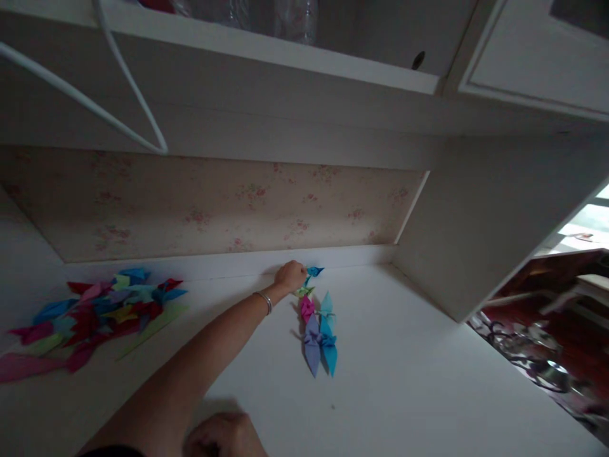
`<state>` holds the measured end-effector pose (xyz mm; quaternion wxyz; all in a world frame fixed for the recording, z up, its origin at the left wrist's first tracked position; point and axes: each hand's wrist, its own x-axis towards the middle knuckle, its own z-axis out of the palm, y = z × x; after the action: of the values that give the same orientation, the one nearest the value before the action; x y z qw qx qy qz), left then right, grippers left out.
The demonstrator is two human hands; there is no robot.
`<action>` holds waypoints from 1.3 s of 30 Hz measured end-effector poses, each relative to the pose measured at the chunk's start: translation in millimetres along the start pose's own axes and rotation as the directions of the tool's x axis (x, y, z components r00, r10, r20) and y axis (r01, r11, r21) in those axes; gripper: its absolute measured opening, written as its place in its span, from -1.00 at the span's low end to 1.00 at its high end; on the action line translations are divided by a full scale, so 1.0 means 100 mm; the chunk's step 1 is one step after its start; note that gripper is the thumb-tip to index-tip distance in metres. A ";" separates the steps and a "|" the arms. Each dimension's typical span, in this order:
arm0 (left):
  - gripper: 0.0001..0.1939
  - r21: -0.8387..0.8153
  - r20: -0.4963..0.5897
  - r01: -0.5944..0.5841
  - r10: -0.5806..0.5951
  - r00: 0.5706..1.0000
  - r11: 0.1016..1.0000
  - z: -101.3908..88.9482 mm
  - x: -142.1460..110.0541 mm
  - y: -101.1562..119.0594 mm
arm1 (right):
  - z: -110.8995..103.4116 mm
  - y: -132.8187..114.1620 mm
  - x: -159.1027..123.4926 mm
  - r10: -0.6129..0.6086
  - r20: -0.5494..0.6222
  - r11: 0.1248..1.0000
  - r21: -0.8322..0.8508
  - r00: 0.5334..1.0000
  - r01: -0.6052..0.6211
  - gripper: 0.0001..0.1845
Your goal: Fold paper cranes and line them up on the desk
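My left hand, a bracelet on its wrist, reaches to the back of the white surface. Its fingers are closed at a blue paper crane near the wall, and they partly hide it. Just below the hand lies a light green paper crane. Toward me follow a magenta crane, a light teal crane, a purple crane and a bright blue crane, set close together. My right hand is curled closed at the bottom edge; whatever is inside it is hidden.
A loose pile of colourful folded paper cranes lies at the left. Overhead hangs a white shelf with a white cable in front. A white side panel bounds the right, beside a floral wall.
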<state>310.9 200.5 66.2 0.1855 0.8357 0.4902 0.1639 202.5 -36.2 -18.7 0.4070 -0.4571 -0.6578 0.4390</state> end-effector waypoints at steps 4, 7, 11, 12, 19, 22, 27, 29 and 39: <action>-0.73 -0.162 0.050 -0.034 0.043 0.998 0.986 -0.04 -0.63 -0.10 | -0.10 -0.14 -0.09 0.025 0.030 0.997 0.066 0.999 -0.027 -0.76; -0.69 -0.262 0.058 -0.003 0.019 0.998 0.965 -0.12 -1.20 -0.24 | -0.13 -0.20 -0.13 0.011 0.059 0.995 0.096 0.998 -0.016 -0.76; -0.64 -0.449 0.107 0.170 -0.136 0.985 0.877 -0.27 -1.93 -0.51 | -0.12 -0.21 -0.15 0.059 0.055 0.989 0.132 0.997 -0.066 -0.78; -0.64 -0.517 0.131 0.239 -0.200 0.971 0.822 -0.30 -2.10 -0.59 | -0.11 -0.21 -0.16 0.072 0.050 0.986 0.145 0.996 -0.079 -0.78; -0.61 -0.688 0.238 0.365 -0.281 0.930 0.627 -0.44 -3.04 -1.22 | -0.11 -0.28 -0.20 0.087 0.033 0.970 0.224 0.996 -0.092 -0.76; -0.55 -0.714 0.256 0.414 -0.339 0.905 0.565 -0.48 -3.27 -1.42 | -0.09 -0.26 -0.21 0.135 0.020 0.963 0.233 0.991 -0.135 -0.74; -0.57 -0.772 0.229 0.393 -0.358 0.905 0.500 -0.60 -3.39 -1.42 | -0.03 -0.18 -0.20 0.160 -0.009 0.965 0.211 0.987 -0.154 -0.70; -0.61 -0.779 0.225 0.381 -0.345 0.911 0.498 -0.65 -3.39 -1.35 | 0.00 -0.15 -0.19 0.156 -0.022 0.971 0.187 0.987 -0.149 -0.69; -0.77 -0.904 0.228 0.348 -0.409 0.884 0.249 -0.74 -3.40 -1.33 | 0.21 -0.45 0.65 0.025 0.120 0.900 -0.436 0.992 0.030 -0.70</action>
<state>17.5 -27.8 37.4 0.6439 0.4336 0.5001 0.3838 155.7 12.8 26.7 0.2537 -0.5078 -0.7639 0.3070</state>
